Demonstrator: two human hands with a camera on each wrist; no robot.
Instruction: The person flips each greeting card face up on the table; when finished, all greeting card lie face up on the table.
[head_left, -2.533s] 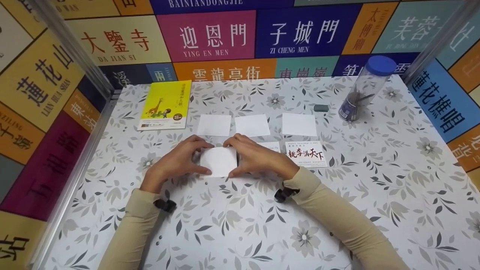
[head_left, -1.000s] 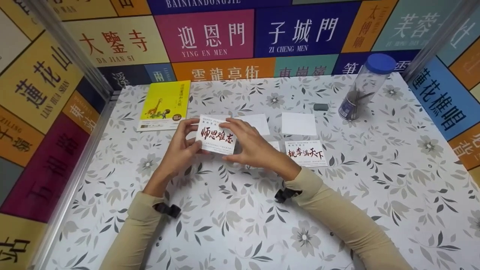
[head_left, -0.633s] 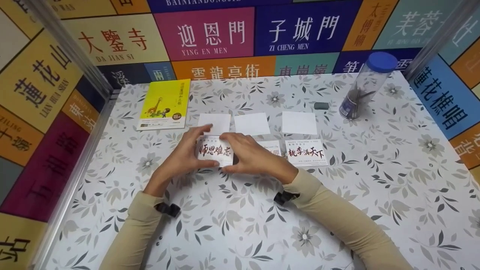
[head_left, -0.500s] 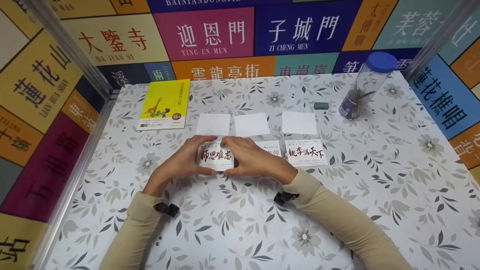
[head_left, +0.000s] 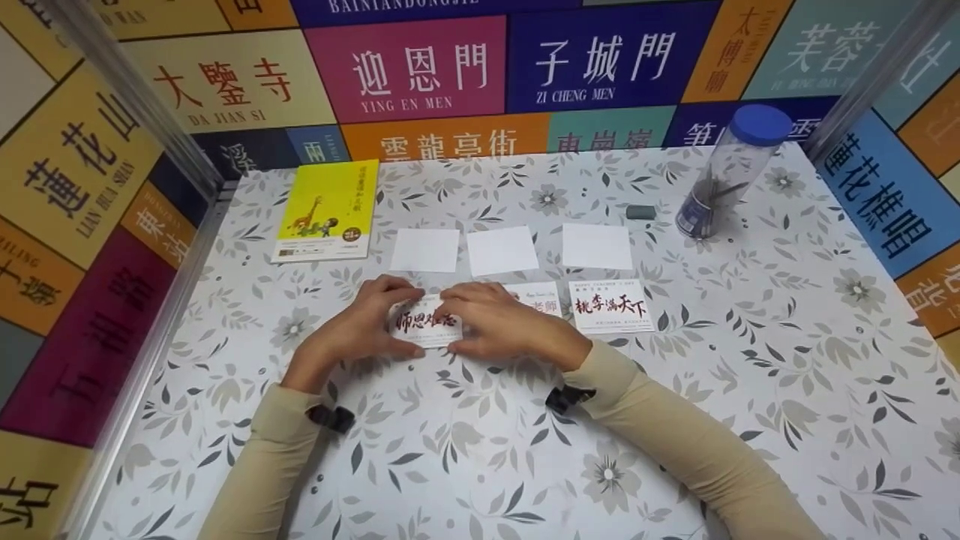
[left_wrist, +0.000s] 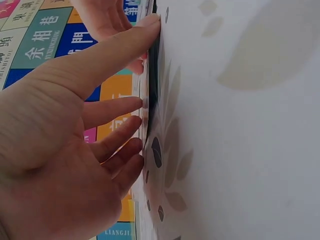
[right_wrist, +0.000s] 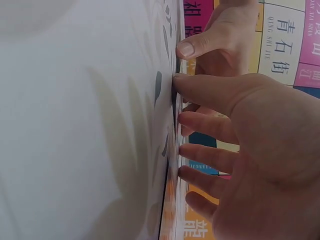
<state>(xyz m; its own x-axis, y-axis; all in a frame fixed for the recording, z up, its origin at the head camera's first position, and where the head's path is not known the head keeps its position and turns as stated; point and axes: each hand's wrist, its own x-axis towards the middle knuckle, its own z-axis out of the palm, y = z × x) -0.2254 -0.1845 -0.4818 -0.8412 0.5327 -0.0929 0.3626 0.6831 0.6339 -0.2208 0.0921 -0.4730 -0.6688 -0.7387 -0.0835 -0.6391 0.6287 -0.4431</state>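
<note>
A white card with red Chinese calligraphy [head_left: 424, 322] lies low at the table, printed side up, between my two hands. My left hand [head_left: 367, 322] holds its left end, thumb at the near edge and fingers at the far edge. Opposite, my right hand [head_left: 502, 321] holds the right end in the same manner and hides part of it. In the left wrist view a dark gap [left_wrist: 154, 75] shows under the card. To the right lie a partly hidden printed card [head_left: 541, 301] and another calligraphy card [head_left: 611, 306].
Behind are three blank white cards, at left [head_left: 425, 250], middle [head_left: 502, 250] and right [head_left: 598, 246]. A yellow book [head_left: 326, 210] lies at back left. A grey eraser-like block [head_left: 640, 212] and a clear blue-lidded jar [head_left: 727, 180] stand at back right.
The card between my hands showed its blank side, then was lifted and turned to its red-lettered side. Both hands have since lowered it toward the near side, beside the other printed cards.
</note>
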